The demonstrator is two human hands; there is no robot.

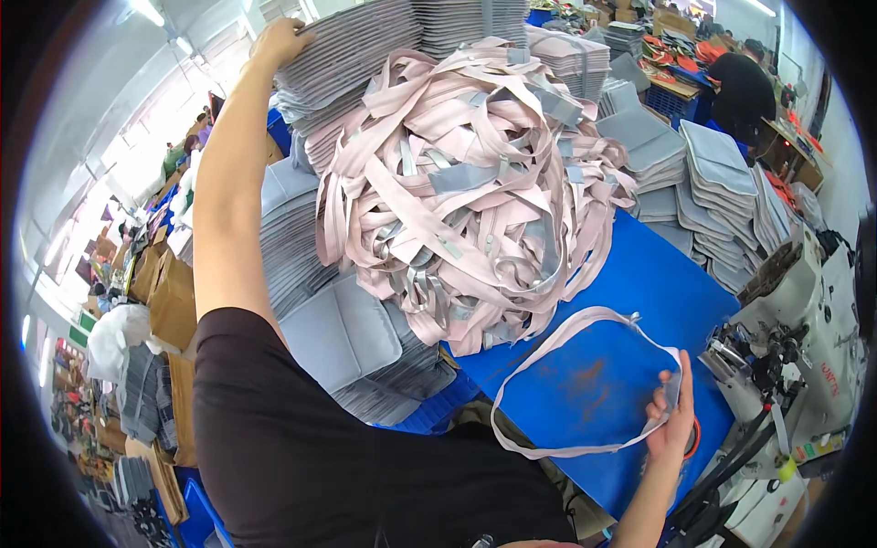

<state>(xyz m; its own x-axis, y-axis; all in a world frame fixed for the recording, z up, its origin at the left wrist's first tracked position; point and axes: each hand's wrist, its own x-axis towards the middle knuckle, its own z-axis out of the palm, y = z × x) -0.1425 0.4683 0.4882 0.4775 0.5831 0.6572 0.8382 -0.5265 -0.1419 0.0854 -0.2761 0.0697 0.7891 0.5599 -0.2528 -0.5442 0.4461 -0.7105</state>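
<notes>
A worker's left hand [279, 41] presses flat atop stacked grey pads [343, 55] at eleven o'clock; the right hand [671, 416] pinches one pink strap [557, 342] over the blue worktop [639, 283], a large strap heap [475, 183] apparently still unworked.

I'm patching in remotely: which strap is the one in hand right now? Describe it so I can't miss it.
Start at the blue table beside the sewing machine. In front of the big tangled heap of pink straps, one pink strap lies alone as an open loop, its end pinched in the right hand.
</notes>
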